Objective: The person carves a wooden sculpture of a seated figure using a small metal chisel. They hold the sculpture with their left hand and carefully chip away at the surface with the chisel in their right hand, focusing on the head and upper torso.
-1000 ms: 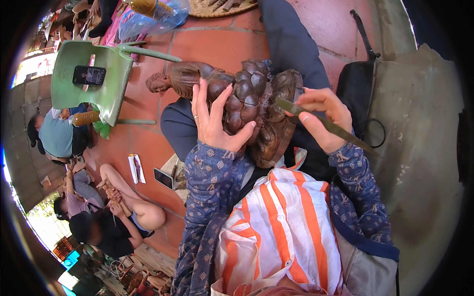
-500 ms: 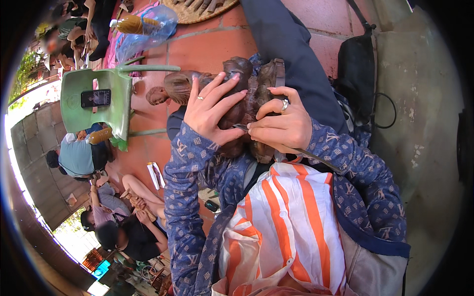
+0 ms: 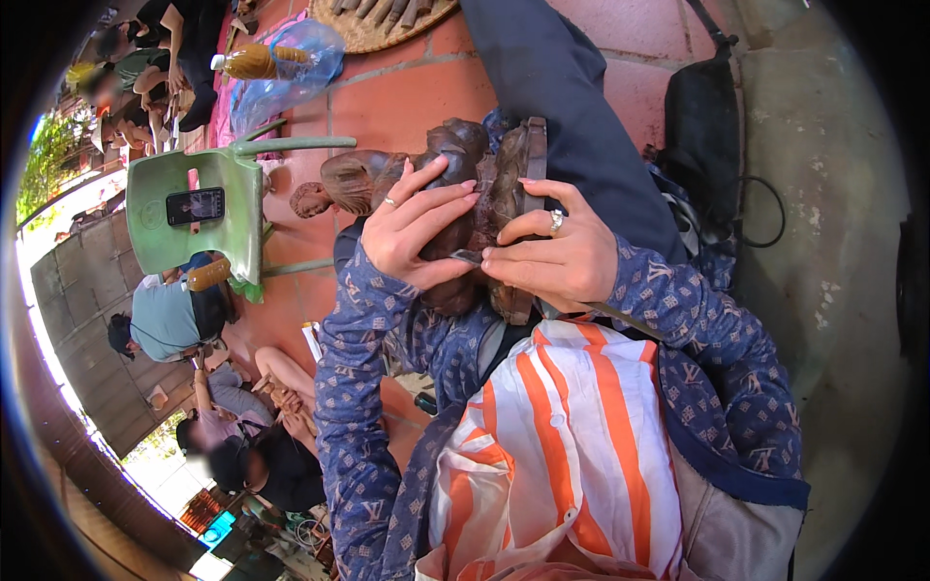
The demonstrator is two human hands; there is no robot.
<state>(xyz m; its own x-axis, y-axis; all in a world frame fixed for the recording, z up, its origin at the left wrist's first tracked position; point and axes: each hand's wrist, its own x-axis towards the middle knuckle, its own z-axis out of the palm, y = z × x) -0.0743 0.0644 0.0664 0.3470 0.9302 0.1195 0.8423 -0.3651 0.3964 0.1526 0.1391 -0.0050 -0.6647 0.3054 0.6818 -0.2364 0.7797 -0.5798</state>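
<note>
A dark brown wooden carving [image 3: 457, 140] lies on its side across my lap, its small rounded head pointing left and its flat base to the right. My left hand [image 3: 415, 230] rests over the middle of it, fingers slightly apart and curled onto the wood. In my right hand [image 3: 562, 254] is a long, thin, flat tool [image 3: 625, 320], pinched near its tip. The shaft runs back under that hand toward my right forearm. Its tip meets the carving beside my left thumb. Exactly what kind of tool it is, I cannot make out.
Left of me stands a green plastic chair [image 3: 160, 237] bearing a phone [image 3: 196, 205]. Beyond it are a bottle of brown liquid [image 3: 254, 62] in a plastic bag and a woven tray [image 3: 363, 41] of wooden pieces. Several people sit at left. A black bag [image 3: 696, 145] lies at right.
My view has shifted slightly, so the chair and people sit a little further right. The tool tip and right hand have moved a little left along the carving; both hands keep their hold.
</note>
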